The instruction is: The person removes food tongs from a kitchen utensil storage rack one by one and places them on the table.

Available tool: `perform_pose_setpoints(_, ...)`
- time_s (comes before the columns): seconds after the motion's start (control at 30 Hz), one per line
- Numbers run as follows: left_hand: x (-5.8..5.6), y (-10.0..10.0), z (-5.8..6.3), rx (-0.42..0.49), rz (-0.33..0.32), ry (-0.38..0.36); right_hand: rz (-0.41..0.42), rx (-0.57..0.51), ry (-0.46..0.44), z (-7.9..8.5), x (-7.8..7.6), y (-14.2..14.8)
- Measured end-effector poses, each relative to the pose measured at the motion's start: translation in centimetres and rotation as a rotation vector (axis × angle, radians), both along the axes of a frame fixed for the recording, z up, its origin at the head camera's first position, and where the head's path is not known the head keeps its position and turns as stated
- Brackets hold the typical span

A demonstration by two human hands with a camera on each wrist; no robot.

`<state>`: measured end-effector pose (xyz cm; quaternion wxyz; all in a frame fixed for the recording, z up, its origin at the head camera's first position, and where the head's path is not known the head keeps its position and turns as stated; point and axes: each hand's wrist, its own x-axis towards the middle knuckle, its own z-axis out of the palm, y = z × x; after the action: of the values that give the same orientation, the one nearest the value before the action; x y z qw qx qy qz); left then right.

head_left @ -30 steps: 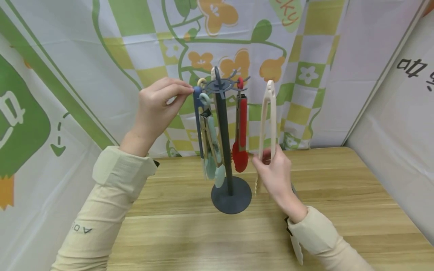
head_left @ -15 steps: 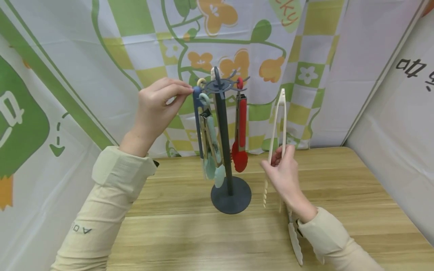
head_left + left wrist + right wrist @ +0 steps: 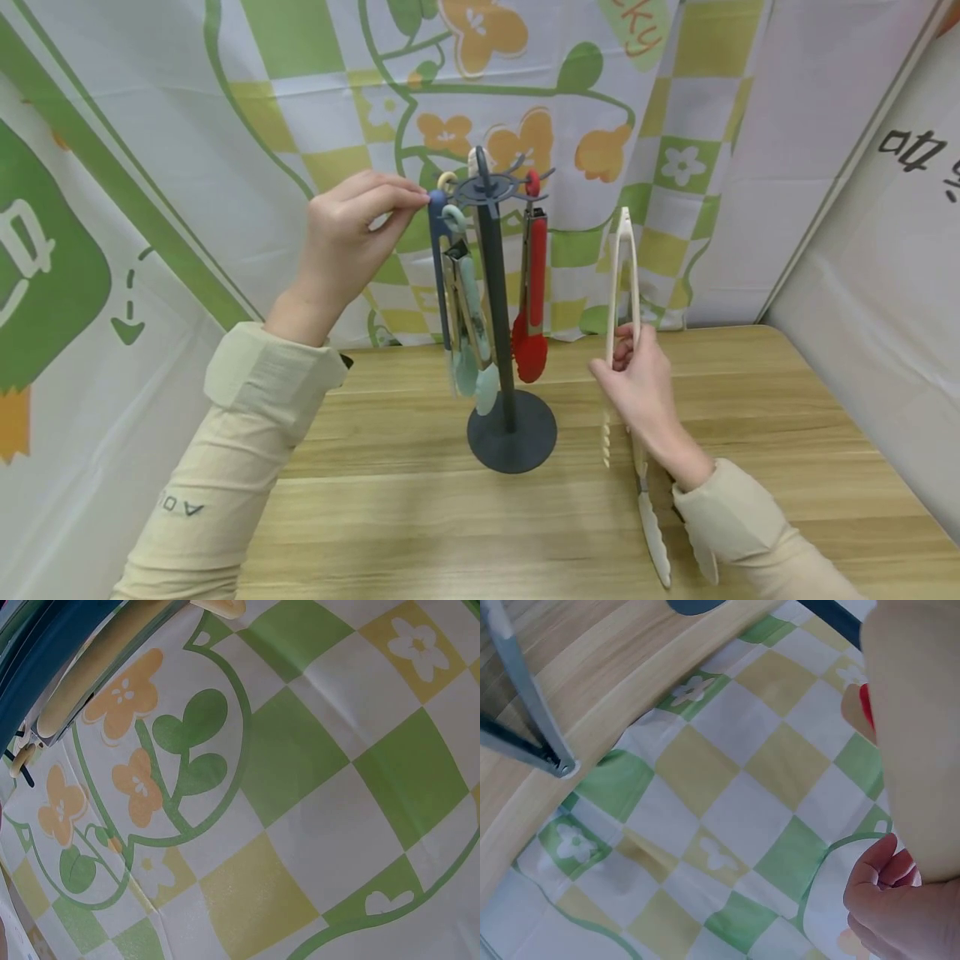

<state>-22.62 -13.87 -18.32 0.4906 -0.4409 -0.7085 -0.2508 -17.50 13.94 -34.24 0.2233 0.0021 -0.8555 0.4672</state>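
1. Far left in the head view, the left hand [image 3: 356, 237] is raised, thumb and forefinger pinching the top end of a blue utensil [image 3: 439, 275] at the left of a dark stand [image 3: 512, 433].
2. Behind the blue utensil are yellow tongs [image 3: 105, 664]. The left wrist view shows their long handle and loop; the head view mostly gives the loop at the top.
3. In front, pale green tongs [image 3: 468, 300] hang by their ring, tips down and spread apart.
4. Right of the pole, red tongs [image 3: 537, 283] hang from the stand in the head view; the right wrist view catches only a sliver of red.
5. Further right, apart from the stand, cream tongs [image 3: 615, 275] are held hinge upward, tips down. The right hand [image 3: 637, 383] grips them, thumb at the left arm. The right wrist view shows its curled fingers beside one broad cream arm.
6. Beneath the right forearm, grey tongs [image 3: 652, 525] lie spread on the wooden table [image 3: 375, 533]. The head view shows their pale scalloped tips; their hinge, near the table's edge, appears in the right wrist view.
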Motion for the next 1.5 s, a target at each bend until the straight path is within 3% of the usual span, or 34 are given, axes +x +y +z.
perform_pose_setpoints(0.37, 0.1, 0.0, 0.0, -0.002, 0.007, 0.000, 0.007, 0.017, -0.082, -0.8, -0.2, 1.6)
perform_pose_setpoints(0.5, 0.1, 0.0, 0.0, -0.004, 0.005, -0.009, 0.029, 0.068, -0.109, -1.1, -0.2, 2.3)
perform_pose_setpoints(0.8, 0.1, 0.0, 0.1, -0.003, 0.005, -0.003, 0.079, 0.203, -0.069, -1.7, -0.2, 3.6)
perform_pose_setpoints(0.97, 0.1, 0.0, 0.1, -0.005, 0.004, -0.007, 0.078, 0.256, -0.104, -1.8, -0.2, 4.4)
perform_pose_setpoints(1.5, 0.1, 0.0, 0.1, -0.007, 0.005, -0.011, 0.056, 0.304, -0.147, -2.5, -0.1, 6.8)
